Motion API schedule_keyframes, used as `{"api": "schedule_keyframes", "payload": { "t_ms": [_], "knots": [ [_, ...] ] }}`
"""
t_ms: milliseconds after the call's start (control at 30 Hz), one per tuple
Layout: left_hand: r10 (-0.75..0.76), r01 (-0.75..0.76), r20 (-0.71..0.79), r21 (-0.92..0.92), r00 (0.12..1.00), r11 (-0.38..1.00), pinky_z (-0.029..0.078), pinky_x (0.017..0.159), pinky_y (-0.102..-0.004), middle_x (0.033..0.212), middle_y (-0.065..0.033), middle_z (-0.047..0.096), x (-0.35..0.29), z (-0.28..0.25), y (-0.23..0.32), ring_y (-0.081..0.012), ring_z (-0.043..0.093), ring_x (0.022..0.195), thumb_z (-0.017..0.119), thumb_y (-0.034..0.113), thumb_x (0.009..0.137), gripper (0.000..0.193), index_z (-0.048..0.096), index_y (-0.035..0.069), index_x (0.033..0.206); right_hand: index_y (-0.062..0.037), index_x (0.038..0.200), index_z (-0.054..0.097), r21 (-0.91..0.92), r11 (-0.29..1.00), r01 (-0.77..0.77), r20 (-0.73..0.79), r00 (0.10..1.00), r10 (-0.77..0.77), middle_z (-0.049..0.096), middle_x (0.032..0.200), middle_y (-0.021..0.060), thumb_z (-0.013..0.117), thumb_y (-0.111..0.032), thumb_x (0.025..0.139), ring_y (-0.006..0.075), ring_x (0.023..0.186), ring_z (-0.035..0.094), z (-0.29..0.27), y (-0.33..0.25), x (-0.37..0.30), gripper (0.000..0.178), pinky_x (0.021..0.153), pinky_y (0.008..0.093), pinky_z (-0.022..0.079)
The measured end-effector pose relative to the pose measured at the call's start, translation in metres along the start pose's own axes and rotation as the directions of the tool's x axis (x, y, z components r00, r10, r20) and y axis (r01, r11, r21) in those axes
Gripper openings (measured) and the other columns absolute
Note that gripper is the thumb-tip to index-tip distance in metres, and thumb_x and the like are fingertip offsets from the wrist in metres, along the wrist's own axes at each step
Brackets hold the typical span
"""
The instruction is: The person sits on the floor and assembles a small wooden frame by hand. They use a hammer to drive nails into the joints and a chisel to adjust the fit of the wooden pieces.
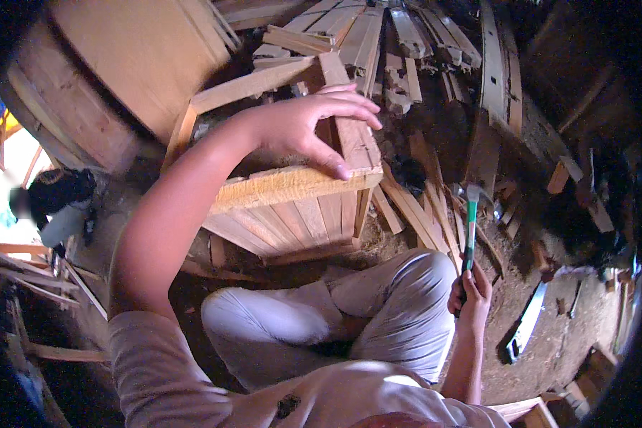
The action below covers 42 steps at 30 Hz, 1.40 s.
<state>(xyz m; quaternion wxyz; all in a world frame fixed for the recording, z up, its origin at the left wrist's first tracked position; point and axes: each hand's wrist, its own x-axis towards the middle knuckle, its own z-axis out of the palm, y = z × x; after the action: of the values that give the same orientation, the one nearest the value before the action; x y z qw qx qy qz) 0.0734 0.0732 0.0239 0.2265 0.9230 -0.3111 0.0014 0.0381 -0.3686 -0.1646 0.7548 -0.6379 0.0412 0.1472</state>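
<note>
In front of my crossed legs stands a wooden crate [285,187], with an open frame of rails on top and slatted sides. My left hand [314,123] grips the top frame near its right corner. Its fingers reach over the right-hand rail [358,146], and the thumb presses by the corner with the front rail. Beside my right knee, my right hand [472,291] is wrapped round the dark lower grip of a hammer [471,221]. The hammer points upward, its metal head apart from the crate and its shaft green.
A handsaw [528,324] lies on the dirt floor to the right. Piled wooden boards [357,32] fill the far side, with offcuts [421,207] right of the crate. A large wooden panel [139,57] leans at far left. Another person [57,203] is at the left edge.
</note>
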Motion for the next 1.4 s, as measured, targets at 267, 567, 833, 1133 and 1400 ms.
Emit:
{"api": "schedule_keyframes", "payload": {
  "t_ms": [267,567,833,1133,1400],
  "knots": [
    [0.019,-0.021,-0.067,-0.021,0.998,1.000,0.018,0.128,-0.0509,0.140,-0.0089,0.059,0.005,-0.001,-0.004,-0.0346,0.035,0.149,0.095,0.042,0.052,0.088,0.068,0.012,0.130,-0.0077,0.136,0.058,0.053,0.979,-0.199,-0.079,0.976,0.203,0.048,0.067,-0.0008,0.051,-0.018,0.107,0.0083,0.045,0.040,-0.016,0.034,0.029,0.031,0.039,0.0267,0.034],
    [-0.032,0.032,-0.082,0.007,0.996,0.999,0.024,0.125,-0.0525,0.141,-0.0080,0.059,0.005,0.000,0.002,-0.0357,0.036,0.149,0.094,0.050,0.047,0.095,0.069,0.013,0.130,-0.0076,0.139,0.059,0.019,0.978,-0.207,0.043,0.978,0.206,0.050,0.064,0.0001,0.051,-0.019,0.107,0.0103,0.043,0.041,-0.020,0.024,0.030,0.035,0.038,0.0287,0.034],
    [-0.042,0.044,-0.065,0.031,0.997,0.999,0.025,0.125,-0.0513,0.146,-0.0091,0.057,-0.001,-0.002,0.003,-0.0342,0.036,0.149,0.092,0.057,0.049,0.108,0.062,0.012,0.143,-0.0102,0.138,0.058,0.082,0.964,-0.253,0.014,0.967,0.253,0.049,0.066,0.0003,0.049,-0.020,0.107,0.0086,0.044,0.039,-0.017,0.023,0.031,0.034,0.040,0.0264,0.033],
    [-0.536,0.489,-0.370,-0.219,0.759,0.844,0.043,0.108,-0.0382,0.123,-0.0142,0.072,0.062,-0.089,-0.082,-0.0225,0.065,0.119,0.054,0.053,0.102,0.057,0.075,0.004,0.121,-0.0088,0.136,0.058,0.085,0.965,-0.248,0.000,0.968,0.249,0.046,0.064,-0.0002,0.049,-0.020,0.107,0.0082,0.043,0.039,-0.021,0.028,0.036,0.033,0.038,0.0265,0.033],
    [-0.727,0.634,-0.415,-0.361,0.547,0.683,0.050,0.081,-0.0359,0.090,-0.0089,0.073,0.074,-0.020,-0.161,-0.0180,0.066,0.084,0.064,0.041,0.095,0.040,0.077,0.003,0.091,-0.0082,0.134,0.058,0.139,0.966,-0.217,0.032,0.976,0.214,0.048,0.063,0.0006,0.049,-0.020,0.107,0.0081,0.042,0.038,-0.029,0.037,0.038,0.031,0.037,0.0267,0.033]
  ]
}}
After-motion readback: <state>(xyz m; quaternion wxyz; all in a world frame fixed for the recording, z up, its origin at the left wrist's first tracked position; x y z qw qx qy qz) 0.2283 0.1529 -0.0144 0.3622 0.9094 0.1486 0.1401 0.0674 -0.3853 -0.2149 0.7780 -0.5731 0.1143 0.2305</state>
